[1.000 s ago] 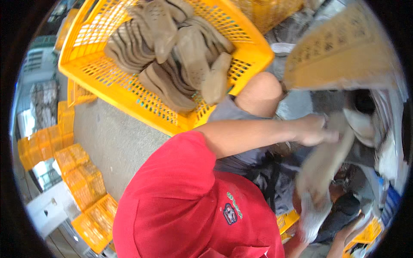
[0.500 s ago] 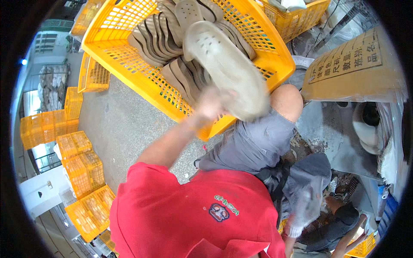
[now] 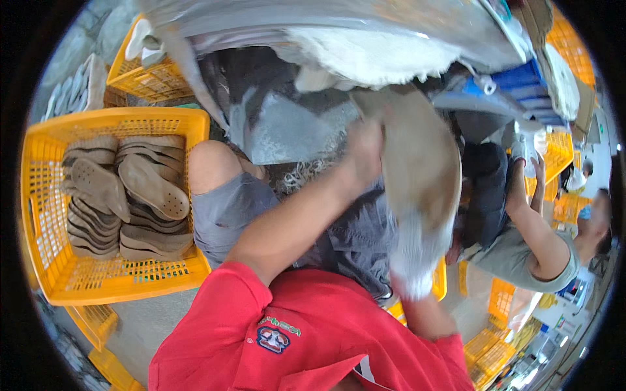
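A large tan shoe sole (image 3: 420, 159), blurred by motion, is held up in front of my lap. My left hand (image 3: 365, 146), bare and smeared, is closed on its left edge. At the sole's lower end is my right hand (image 3: 417, 251) in a white glove; it overlaps the sole, but its fingers are too blurred to make out. On my left, a yellow plastic basket (image 3: 117, 296) holds several rows of stacked tan soles (image 3: 94, 225). Two soles with small holes at one end, one of them this sole (image 3: 153, 186), lie on top of the rows.
Ahead of me, white fluffy material (image 3: 372, 55) hangs over the edge of a plastic-covered work surface (image 3: 241, 23). Another yellow basket (image 3: 147, 81) stands at the far left. To my right a co-worker (image 3: 528, 257) sits close by, near more yellow baskets (image 3: 557, 156).
My view has swung right, so the basket of soles is now on my left. My left hand has carried the sole from over the basket to my gloved right hand.
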Demonstrator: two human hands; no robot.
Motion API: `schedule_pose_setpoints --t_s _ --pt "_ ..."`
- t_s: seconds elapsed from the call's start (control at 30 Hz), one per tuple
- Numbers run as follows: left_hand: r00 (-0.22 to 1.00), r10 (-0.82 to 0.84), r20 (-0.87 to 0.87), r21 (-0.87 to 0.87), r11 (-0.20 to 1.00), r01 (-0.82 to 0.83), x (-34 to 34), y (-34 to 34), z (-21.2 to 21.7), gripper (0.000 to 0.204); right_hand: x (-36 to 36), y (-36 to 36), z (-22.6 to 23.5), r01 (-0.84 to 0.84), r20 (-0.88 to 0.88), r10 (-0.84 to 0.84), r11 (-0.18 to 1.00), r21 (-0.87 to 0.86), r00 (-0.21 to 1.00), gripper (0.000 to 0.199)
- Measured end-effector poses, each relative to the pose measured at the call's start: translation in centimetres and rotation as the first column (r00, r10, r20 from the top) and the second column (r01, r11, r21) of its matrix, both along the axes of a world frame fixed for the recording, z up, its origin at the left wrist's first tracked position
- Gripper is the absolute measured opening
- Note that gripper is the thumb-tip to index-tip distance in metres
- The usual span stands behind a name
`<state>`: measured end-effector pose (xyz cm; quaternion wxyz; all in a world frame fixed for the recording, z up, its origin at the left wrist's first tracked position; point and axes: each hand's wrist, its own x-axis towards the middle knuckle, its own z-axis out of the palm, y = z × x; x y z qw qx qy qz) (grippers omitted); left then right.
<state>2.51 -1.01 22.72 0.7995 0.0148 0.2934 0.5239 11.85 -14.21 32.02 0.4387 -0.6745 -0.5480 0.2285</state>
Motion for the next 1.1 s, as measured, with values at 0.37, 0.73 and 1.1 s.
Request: schedule_pose_setpoints --t_s 0.37,0.73,1.1 --pt "0.500 -0.108 -0.859 0.193 0.837 0.513 -7.0 -1.1 -2.1 0.059 1.3 14.6 -4.5 -0.392 0.020 0.400 0.907 -0.155 0.916 0.036" --pt "0.046 -0.201 -0.979 -0.160 0.880 0.447 -4.8 6.9 -2.9 0.083 3.7 15.3 -4.8 -0.255 0.726 0.072 0.956 0.146 0.684 0.035" --pt "0.728 0.023 -0.685 0.380 0.864 0.330 -1.9 3.1 -3.8 0.034 2.0 7.9 -0.4 -0.347 0.498 0.337 0.935 -0.076 0.799 0.051"
